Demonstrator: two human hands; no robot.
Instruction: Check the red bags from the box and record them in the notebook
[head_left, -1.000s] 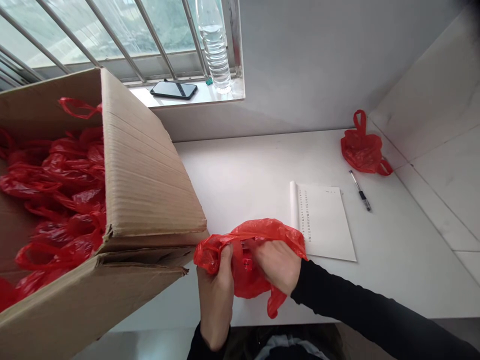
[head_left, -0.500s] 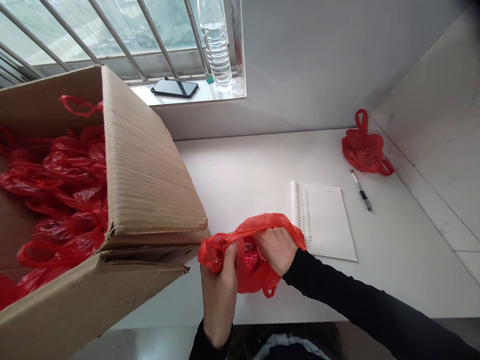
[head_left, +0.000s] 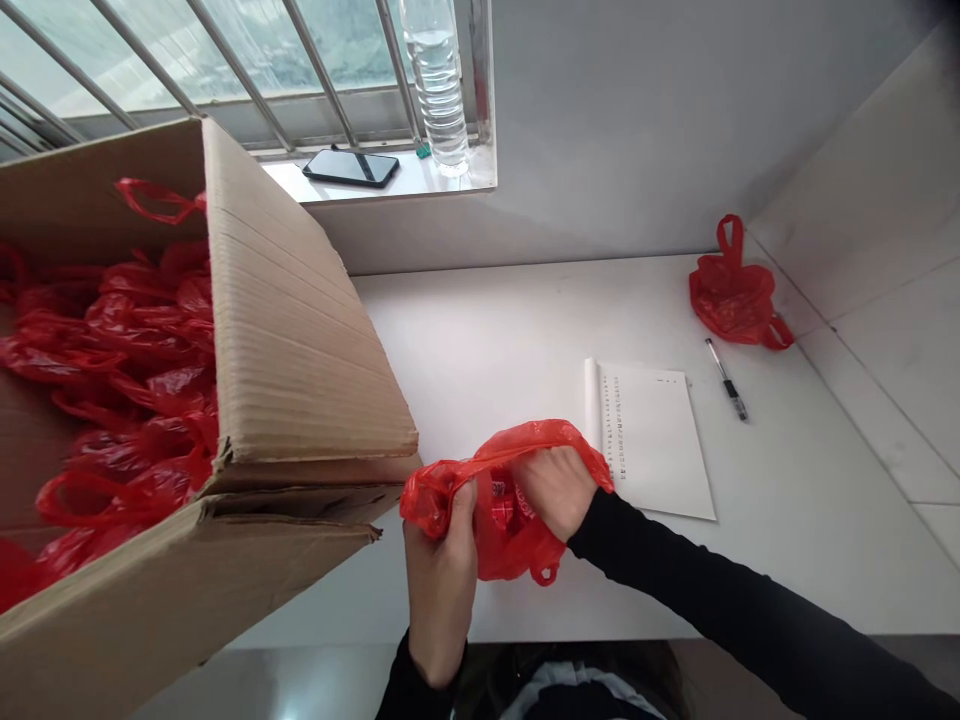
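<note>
Over the front part of the white table, a thin red plastic bag point(head_left: 499, 552) hangs with its mouth spread. My left hand point(head_left: 442, 570) grips the bag's left edge, thumb on top of the gathered plastic. Inside the mouth is my right hand point(head_left: 555, 490); its fingers are hidden by the plastic and the hand's own back, so what it touches cannot be made out. Small red packets point(head_left: 510, 500) with white print show in the bag between the two hands. One loop handle dangles at the bag's lower edge.
To the left, an open cardboard box point(head_left: 307, 320) holds many red bags point(head_left: 142, 350). An open notebook point(head_left: 652, 440), a pen point(head_left: 726, 380) and another red bag point(head_left: 731, 297) lie to the right. A phone point(head_left: 351, 167) and water bottle point(head_left: 439, 95) occupy the windowsill.
The view has shifted very slightly. Both hands keep nearly the same pose at the bag, and nothing has been let go or taken up.
</note>
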